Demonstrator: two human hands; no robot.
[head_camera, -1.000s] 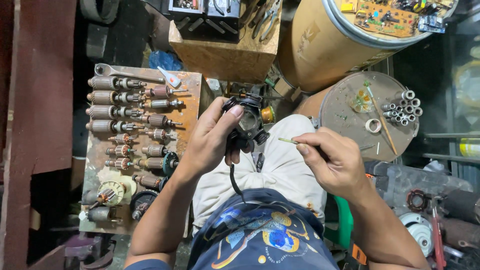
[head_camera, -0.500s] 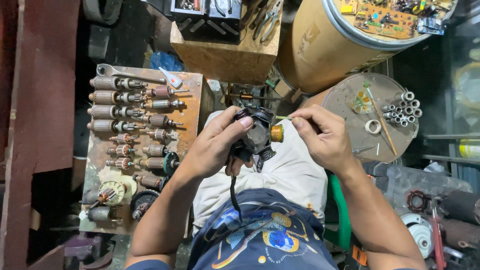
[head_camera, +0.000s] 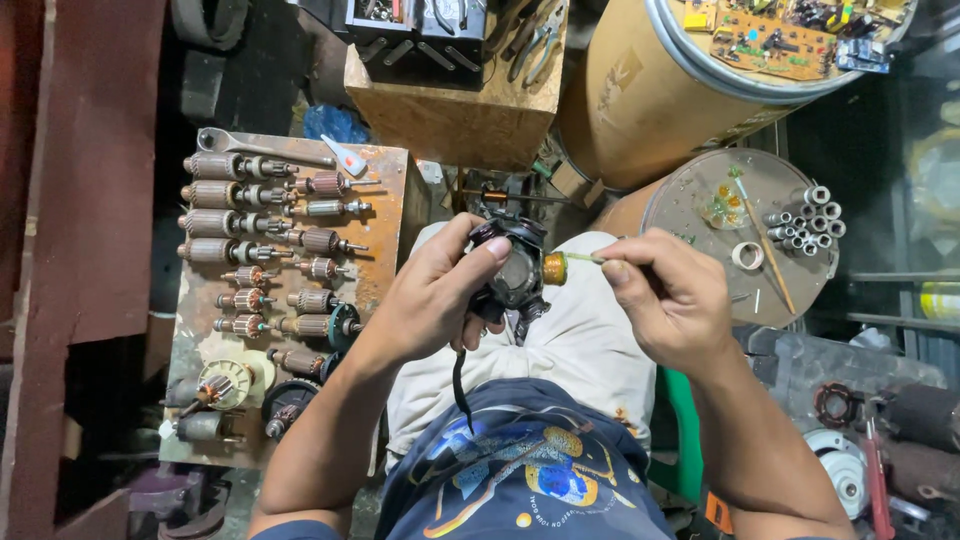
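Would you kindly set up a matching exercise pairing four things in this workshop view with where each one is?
Things:
1. black motor housing
2. thin tool with orange handle
3. motor armatures
4. circuit boards

Places:
a. on top of the tan drum
b. in the left hand
c. in rows on the rusty tray
d. in the right hand

Pairs: 1-b, 2-d, 3-c, 4-a
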